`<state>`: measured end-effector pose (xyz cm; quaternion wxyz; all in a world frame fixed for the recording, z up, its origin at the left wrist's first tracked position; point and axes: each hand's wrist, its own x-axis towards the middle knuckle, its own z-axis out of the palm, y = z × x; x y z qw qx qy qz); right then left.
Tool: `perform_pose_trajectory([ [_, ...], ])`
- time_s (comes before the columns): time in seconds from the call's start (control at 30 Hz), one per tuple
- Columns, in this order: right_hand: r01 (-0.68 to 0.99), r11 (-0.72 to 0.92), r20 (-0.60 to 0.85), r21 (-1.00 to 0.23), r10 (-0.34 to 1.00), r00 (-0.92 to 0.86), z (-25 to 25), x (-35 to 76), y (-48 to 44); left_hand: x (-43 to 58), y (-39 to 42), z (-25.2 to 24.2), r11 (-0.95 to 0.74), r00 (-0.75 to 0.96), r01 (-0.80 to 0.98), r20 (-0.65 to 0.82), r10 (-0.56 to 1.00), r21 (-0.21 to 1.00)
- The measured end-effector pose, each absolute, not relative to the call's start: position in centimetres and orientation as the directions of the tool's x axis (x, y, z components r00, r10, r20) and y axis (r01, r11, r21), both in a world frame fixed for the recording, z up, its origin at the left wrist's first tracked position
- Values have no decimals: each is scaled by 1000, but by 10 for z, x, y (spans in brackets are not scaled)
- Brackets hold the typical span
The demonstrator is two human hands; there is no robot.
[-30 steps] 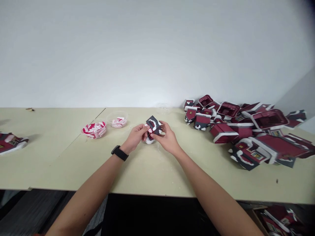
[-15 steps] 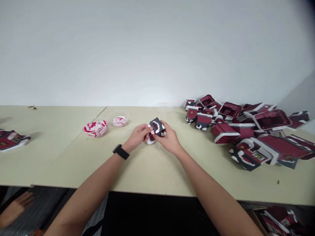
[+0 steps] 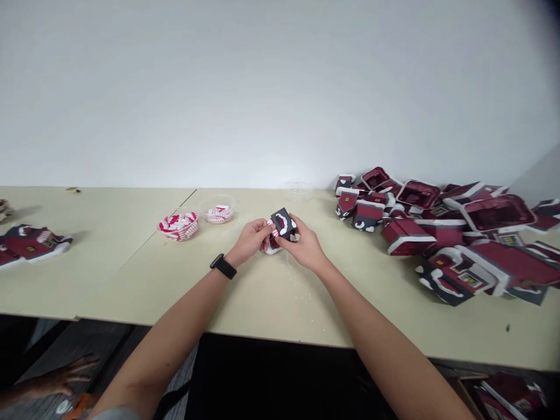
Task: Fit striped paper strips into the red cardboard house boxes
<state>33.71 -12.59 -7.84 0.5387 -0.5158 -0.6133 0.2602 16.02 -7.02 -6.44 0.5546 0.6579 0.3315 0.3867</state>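
Note:
Both my hands meet over the middle of the pale table around one small paper house box, dark with white snow trim and maroon sides. My left hand, a black watch on its wrist, pinches the box's left side with closed fingers. My right hand grips the right side and the dark roof flap. Part of the box is hidden behind my fingers.
A heap of finished maroon house boxes fills the right of the table. Two clear bowls of red-and-white pieces stand to the left, an empty clear bowl behind. Flat boxes lie far left. Another person's hand shows low left.
My hands have stayed on the box, turning the roof flap a little. The view has shifted so everything sits slightly further right. Another person's hand has come into view at the bottom left.

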Motion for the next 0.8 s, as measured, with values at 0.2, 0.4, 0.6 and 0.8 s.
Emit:
perform_pose_trajectory([
  [0.2, 355, 330, 403, -875, 902, 154, -81, 336, -124, 158, -65, -69, -149, 495, -25, 142, 857, 988],
  [0.4, 370, 334, 410, -867, 900, 148, -84, 338, -122, 159, -66, -71, -195, 487, 8, 167, 857, 981],
  [0.6, 401, 321, 410, -858, 898, 160, -90, 338, -119, 158, -66, -72, -184, 493, 4, 158, 856, 983],
  [0.8, 417, 309, 396, -855, 907, 141, -88, 339, -121, 158, -65, -76, -190, 483, -9, 171, 859, 982],
])
